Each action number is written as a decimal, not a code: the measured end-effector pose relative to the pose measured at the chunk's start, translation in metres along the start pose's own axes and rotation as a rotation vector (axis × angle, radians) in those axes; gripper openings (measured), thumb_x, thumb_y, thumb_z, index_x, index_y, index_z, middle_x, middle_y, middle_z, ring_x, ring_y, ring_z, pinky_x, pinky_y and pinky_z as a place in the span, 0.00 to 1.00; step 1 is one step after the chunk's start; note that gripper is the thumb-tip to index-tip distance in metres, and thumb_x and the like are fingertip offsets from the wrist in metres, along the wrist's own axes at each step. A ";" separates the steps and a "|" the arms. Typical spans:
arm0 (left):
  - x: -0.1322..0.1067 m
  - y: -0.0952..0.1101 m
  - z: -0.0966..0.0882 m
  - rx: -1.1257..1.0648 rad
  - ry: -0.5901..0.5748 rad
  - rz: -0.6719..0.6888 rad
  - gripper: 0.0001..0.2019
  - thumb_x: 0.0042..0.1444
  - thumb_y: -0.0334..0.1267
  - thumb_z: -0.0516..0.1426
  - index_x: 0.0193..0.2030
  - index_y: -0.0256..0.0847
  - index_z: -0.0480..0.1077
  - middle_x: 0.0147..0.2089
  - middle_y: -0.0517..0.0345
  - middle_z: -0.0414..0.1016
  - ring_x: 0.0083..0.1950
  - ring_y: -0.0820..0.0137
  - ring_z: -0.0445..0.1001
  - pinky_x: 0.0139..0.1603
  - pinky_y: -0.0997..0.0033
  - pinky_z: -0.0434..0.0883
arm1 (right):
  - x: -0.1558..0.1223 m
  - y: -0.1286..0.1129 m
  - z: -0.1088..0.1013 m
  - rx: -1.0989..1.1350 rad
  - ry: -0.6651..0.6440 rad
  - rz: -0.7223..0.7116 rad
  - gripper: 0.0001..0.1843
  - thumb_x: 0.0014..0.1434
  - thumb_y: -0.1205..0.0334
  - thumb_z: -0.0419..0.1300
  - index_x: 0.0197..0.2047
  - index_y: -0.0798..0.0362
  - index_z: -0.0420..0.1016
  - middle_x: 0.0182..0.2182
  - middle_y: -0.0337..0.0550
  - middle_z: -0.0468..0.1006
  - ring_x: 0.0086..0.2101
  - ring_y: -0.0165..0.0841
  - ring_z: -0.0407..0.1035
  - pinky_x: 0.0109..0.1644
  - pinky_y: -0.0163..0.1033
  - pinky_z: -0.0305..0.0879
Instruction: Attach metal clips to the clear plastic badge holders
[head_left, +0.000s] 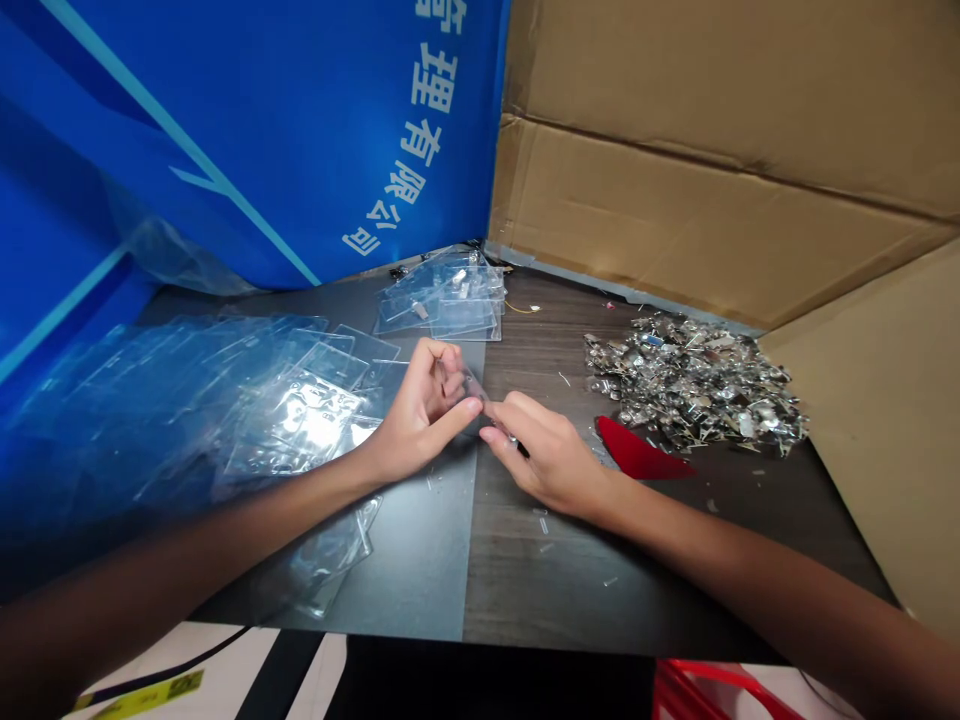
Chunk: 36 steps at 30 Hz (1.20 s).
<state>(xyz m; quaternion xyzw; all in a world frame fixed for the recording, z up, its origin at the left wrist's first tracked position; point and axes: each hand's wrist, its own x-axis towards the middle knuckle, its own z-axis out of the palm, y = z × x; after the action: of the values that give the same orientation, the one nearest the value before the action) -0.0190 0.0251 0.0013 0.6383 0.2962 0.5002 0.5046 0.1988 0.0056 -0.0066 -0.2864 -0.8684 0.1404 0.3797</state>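
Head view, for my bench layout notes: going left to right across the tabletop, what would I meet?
Stack of clear plastic packaging → left hand → right hand → heap of shiny metal scraps → cardboard panel

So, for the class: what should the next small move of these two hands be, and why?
Probably ease the right hand back slightly to expose the small clear piece held by the left hand: the fingertips nearly meet there and hide it.
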 end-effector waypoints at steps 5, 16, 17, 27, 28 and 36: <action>-0.002 -0.008 -0.006 0.085 0.044 0.143 0.13 0.70 0.40 0.63 0.55 0.47 0.65 0.52 0.55 0.64 0.42 0.70 0.64 0.42 0.69 0.70 | 0.000 -0.001 -0.003 0.153 0.033 0.078 0.19 0.77 0.72 0.49 0.67 0.53 0.67 0.42 0.46 0.76 0.39 0.36 0.73 0.45 0.42 0.75; -0.006 -0.008 -0.012 0.422 0.059 0.282 0.33 0.69 0.32 0.52 0.79 0.51 0.64 0.84 0.47 0.57 0.80 0.49 0.64 0.69 0.45 0.78 | -0.001 0.004 0.001 0.283 0.006 0.291 0.07 0.79 0.65 0.50 0.53 0.48 0.68 0.34 0.38 0.79 0.31 0.31 0.72 0.38 0.37 0.69; -0.006 -0.006 -0.011 0.439 0.053 0.279 0.32 0.69 0.31 0.52 0.79 0.52 0.65 0.84 0.47 0.57 0.81 0.49 0.63 0.71 0.43 0.77 | 0.000 0.004 0.000 0.289 -0.003 0.304 0.06 0.79 0.63 0.51 0.52 0.48 0.68 0.33 0.37 0.78 0.30 0.30 0.72 0.38 0.37 0.69; -0.006 -0.006 -0.004 0.394 0.077 0.066 0.28 0.72 0.35 0.60 0.76 0.52 0.64 0.64 0.47 0.69 0.57 0.61 0.79 0.65 0.48 0.79 | 0.006 0.003 -0.008 0.265 -0.014 0.246 0.11 0.81 0.63 0.54 0.44 0.50 0.75 0.32 0.38 0.79 0.33 0.32 0.74 0.43 0.38 0.71; -0.005 -0.005 -0.004 0.404 0.084 0.063 0.27 0.72 0.35 0.60 0.75 0.52 0.65 0.62 0.49 0.68 0.54 0.63 0.78 0.62 0.51 0.80 | 0.007 0.003 -0.009 0.263 -0.010 0.224 0.11 0.80 0.63 0.55 0.44 0.50 0.75 0.32 0.39 0.79 0.34 0.32 0.74 0.43 0.38 0.71; -0.005 0.000 -0.001 0.435 0.131 0.066 0.23 0.68 0.37 0.64 0.68 0.50 0.69 0.54 0.54 0.62 0.46 0.68 0.73 0.48 0.62 0.81 | 0.009 0.006 -0.010 0.313 -0.022 0.154 0.12 0.81 0.66 0.54 0.45 0.52 0.76 0.37 0.41 0.81 0.36 0.32 0.74 0.43 0.38 0.69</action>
<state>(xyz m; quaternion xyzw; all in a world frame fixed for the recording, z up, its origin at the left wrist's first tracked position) -0.0215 0.0212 -0.0008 0.7075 0.4082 0.4810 0.3185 0.2040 0.0158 0.0024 -0.2879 -0.8155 0.3059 0.3982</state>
